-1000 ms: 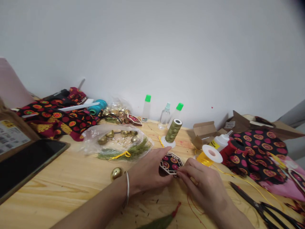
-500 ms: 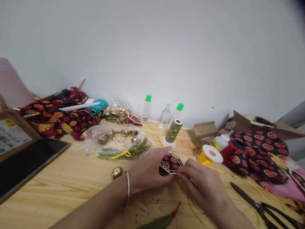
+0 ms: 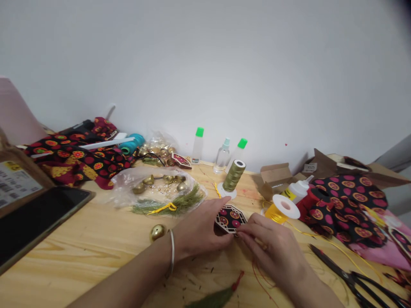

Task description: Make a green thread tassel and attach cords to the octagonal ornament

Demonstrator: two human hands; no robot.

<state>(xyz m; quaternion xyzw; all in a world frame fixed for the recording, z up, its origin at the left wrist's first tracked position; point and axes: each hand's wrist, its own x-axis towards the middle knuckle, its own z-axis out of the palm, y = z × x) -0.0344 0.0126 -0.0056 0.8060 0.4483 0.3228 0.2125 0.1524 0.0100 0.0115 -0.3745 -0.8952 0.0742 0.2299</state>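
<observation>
My left hand [image 3: 205,224] is closed around the left side of an octagonal ornament [image 3: 231,219] with a pale lattice border and dark patterned fabric inside. At the ornament's lower right edge, my right hand [image 3: 269,244] pinches with thumb and forefinger; what lies between the fingertips is too small to make out. Thin red cord [image 3: 261,282] trails on the table below the right hand. A green tassel [image 3: 221,295] with a red top lies in front of both hands. Beside my left wrist sits a round brass bell [image 3: 157,233].
A green thread spool [image 3: 234,176] stands behind the ornament, with clear bottles [image 3: 222,158] by the wall. To the right are a yellow cord spool [image 3: 282,208], a glue bottle [image 3: 297,190] and black scissors [image 3: 348,276]. A phone [image 3: 41,222] and a plastic bag [image 3: 123,184] lie left.
Almost nothing differs. The fingers of my right hand have shifted very slightly at the ornament's edge; my left hand keeps its hold.
</observation>
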